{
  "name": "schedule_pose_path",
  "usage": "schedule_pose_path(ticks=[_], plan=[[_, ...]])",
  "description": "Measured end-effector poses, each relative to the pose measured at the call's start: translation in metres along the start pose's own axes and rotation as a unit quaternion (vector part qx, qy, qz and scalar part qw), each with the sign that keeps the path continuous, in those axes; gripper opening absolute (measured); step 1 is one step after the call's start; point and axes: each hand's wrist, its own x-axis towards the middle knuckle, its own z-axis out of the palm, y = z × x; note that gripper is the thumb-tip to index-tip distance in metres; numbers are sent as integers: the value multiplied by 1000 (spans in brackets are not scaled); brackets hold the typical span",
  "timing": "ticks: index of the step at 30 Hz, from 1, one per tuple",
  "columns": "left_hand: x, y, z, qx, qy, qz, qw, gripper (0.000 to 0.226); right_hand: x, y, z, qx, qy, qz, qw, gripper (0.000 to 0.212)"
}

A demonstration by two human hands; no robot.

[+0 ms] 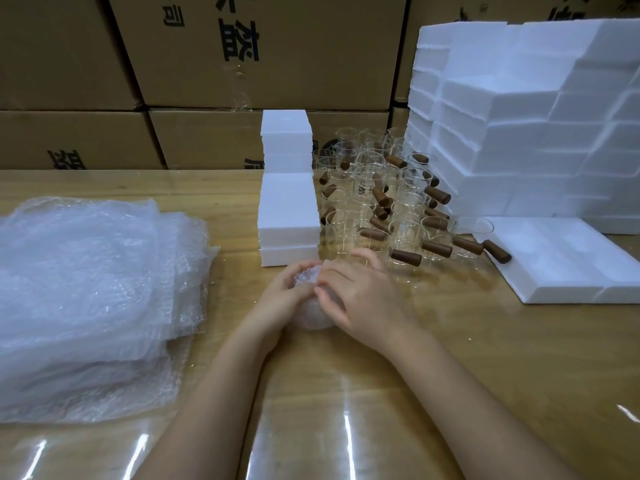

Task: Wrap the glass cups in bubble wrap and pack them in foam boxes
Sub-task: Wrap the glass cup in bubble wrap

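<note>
**Head view, packing table.** At centre we saw the left hand (pixel 277 301) and the right hand (pixel 362 296) closed together on a small bundle (pixel 313 318) of bubble wrap. The bundle rested on the table (pixel 346 393), just in front of the cups. The left hand's fingers curled round the bundle's left side. The right hand lay over its top and right side, with bent fingers pressing the wrap near the left thumb. We could not tell what the bundle enclosed, since the wrap was cloudy and the hands covered most of it.

Behind the hands we noted a crowd of clear glass cups (pixel 381 202) with brown wooden handles. They stood upright and close-packed, with handles pointing various ways. The cups stood between two lots of white foam. To their left was a narrow stack of foam boxes (pixel 289 202) set on the table, and to their right rose a tall, stepped foam wall (pixel 519 133). A flat slab (pixel 568 261) of foam lay on the table at the foot of that wall, and one cup handle lay at its left edge.

At far left we saw a thick pile of loose wrap sheets (pixel 79 289), well apart from the bundle. Brown cartons (pixel 242 64) printed with black characters lined the back.
</note>
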Motion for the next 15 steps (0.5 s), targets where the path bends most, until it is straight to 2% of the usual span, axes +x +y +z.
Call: schedule_pose_path(ticks=[2,4,8,10,15], plan=[[0,0,-16,-34,-72,0,997,44,-2,-3,2,-15,-14,-5,1000,23],[3,-1,-26,-69,-106,-9,992,52,-4,-8,4,-26,-56,4,998,26],[4,-3,-23,-78,-69,-8,994,47,2,-19,8,-72,-149,13,986,48],[5,-5,-20,-55,-46,-6,997,40,2,-15,11,-62,-147,10,987,49],[6,-2,-13,-38,-3,-12,999,24,-9,-9,17,10,-72,25,997,25]])
